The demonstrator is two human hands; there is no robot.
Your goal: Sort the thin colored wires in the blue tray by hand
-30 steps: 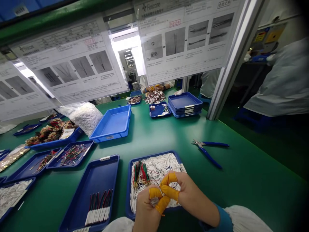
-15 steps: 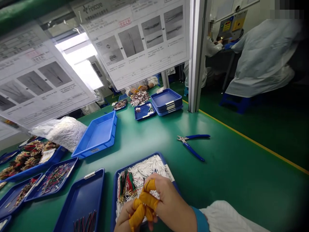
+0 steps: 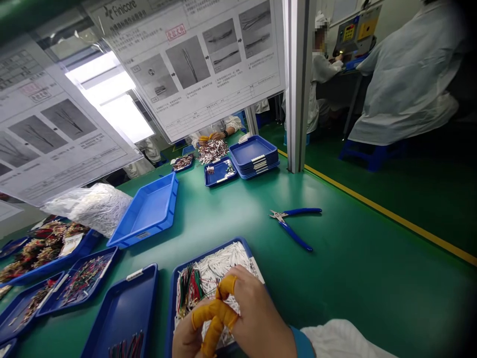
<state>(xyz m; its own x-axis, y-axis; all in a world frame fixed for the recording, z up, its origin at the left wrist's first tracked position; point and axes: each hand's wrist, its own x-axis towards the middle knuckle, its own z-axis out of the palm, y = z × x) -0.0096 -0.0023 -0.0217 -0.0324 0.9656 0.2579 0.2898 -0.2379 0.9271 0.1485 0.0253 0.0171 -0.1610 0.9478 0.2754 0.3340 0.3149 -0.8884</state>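
My left hand [image 3: 191, 332] and my right hand [image 3: 257, 315], with yellow finger cots on the fingertips, meet over the near part of a blue tray [image 3: 173, 298]. Their fingers are pinched together. A thin dark wire [image 3: 218, 288] shows by my right index finger; whatever lies between the left fingertips is hidden. White sleeve pieces [image 3: 227, 256] fill the tray under my hands. On top of them, at the left, rests a bundle of red, green, black and white wires [image 3: 191, 288].
Blue-handled cutters [image 3: 294, 223] lie spread on the green table, right of centre. A blue tray [image 3: 128, 298] with wires and a light blue bin [image 3: 149, 209] stand left. Stacked trays [image 3: 255, 154] are farther back, near a metal post [image 3: 298, 99]. Instruction sheets [image 3: 194, 64] hang above.
My left fingers have shifted and straightened a little against the right ones, both hands staying together over the tray. The whole view has moved slightly.
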